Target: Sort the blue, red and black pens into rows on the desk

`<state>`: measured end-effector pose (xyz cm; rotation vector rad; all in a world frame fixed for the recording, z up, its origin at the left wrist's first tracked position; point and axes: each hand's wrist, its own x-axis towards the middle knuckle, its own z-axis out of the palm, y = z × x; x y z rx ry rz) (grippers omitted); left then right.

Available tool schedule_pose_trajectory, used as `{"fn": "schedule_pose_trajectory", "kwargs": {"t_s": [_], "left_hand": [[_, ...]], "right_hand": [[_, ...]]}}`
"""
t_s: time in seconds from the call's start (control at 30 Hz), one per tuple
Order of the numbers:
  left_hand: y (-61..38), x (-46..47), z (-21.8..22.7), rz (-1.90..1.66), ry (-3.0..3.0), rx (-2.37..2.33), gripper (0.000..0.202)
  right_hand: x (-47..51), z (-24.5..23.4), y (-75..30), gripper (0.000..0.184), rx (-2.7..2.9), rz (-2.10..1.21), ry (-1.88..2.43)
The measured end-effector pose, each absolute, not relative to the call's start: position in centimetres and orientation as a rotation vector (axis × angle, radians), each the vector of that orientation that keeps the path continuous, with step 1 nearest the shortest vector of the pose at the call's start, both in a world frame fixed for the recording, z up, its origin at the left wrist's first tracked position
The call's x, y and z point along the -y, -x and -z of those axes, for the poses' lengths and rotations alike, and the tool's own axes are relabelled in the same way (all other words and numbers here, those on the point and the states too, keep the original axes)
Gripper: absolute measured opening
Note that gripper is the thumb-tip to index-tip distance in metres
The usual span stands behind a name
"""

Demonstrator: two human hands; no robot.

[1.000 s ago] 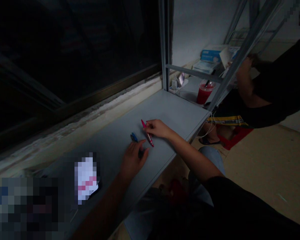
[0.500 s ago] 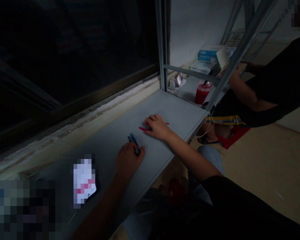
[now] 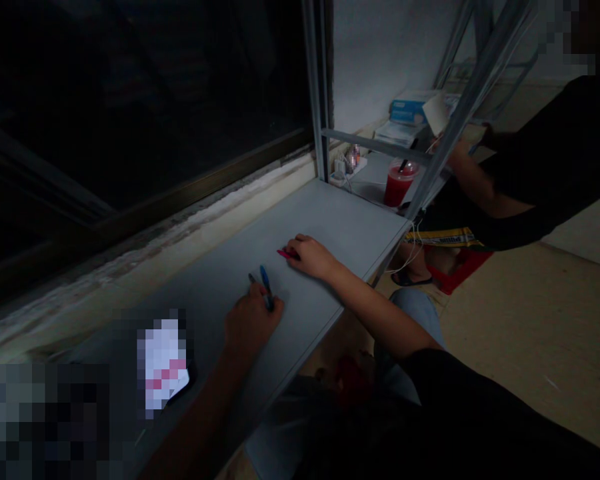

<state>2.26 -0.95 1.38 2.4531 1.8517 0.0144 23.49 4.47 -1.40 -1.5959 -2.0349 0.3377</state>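
Left grip [image 3: 253, 321] has closed around the blue pen [image 3: 265, 285]; red pen [image 3: 283, 254] pokes from under right grip [image 3: 314, 257], hold unclear.

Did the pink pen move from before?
Yes. The pink pen swung round: a second ago it slanted toward the table's near edge; now it lies under the right hand, one end poking out toward the window.

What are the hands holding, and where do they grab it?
The left hand grips a blue pen by its lower end. The right hand covers most of a pink pen; its grip is hidden.
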Motion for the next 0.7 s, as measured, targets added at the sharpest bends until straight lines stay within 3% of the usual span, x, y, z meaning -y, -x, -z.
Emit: {"fn": "schedule_pose_trajectory", "kwargs": {"t_s": [0.3, 0.57, 0.7], "left_hand": [[-2.3, 0.8, -1.3, -0.026, -2.397, -1.889, 0.034], [-1.9, 0.6, -0.5, -0.182, -2.338, -1.88, 0.032], [-1.5, 0.2, -0.1, -0.28, -2.298, -1.879, 0.028]], "right_hand": [[-4.7, 1.6, -23.5, 0.009, 1.983, -0.51, 1.472], [-4.9, 2.5, -23.2, 0.023, 2.035, -0.472, 1.426], [-4.9, 2.2, -22.9, 0.022, 2.032, -0.421, 1.447]]}}
